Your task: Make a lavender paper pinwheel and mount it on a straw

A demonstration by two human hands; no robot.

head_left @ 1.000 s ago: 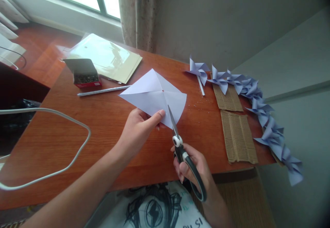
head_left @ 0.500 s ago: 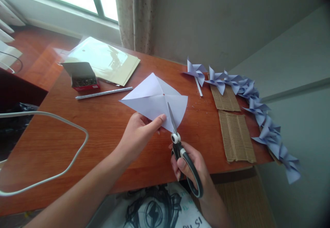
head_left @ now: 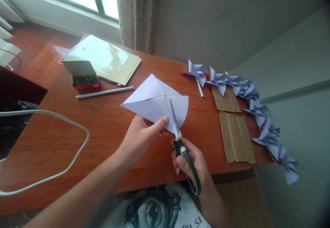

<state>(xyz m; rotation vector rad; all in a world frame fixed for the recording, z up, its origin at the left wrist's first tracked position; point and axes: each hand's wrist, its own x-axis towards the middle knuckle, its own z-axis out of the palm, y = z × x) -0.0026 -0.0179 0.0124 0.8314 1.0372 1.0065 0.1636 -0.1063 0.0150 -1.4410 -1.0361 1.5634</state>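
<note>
My left hand (head_left: 140, 137) pinches the near corner of a pale lilac paper square (head_left: 152, 101), held just above the wooden table (head_left: 108, 125). The sheet has diagonal creases and a red dot at its centre. My right hand (head_left: 192, 164) grips black-handled scissors (head_left: 182, 145). Their blades lie along a diagonal of the paper and point toward the red dot.
A row of several finished lilac paper pinwheels (head_left: 254, 101) runs along the right edge over two corrugated cardboard strips (head_left: 235, 135). A red box of pins (head_left: 84, 78), a white stick (head_left: 104, 92) and a plastic folder of sheets (head_left: 105, 58) lie at the back left. A white cable (head_left: 64, 166) loops at the left.
The scissors have slid further into the paper along the diagonal, toward the red dot. My left hand keeps its hold on the corner.
</note>
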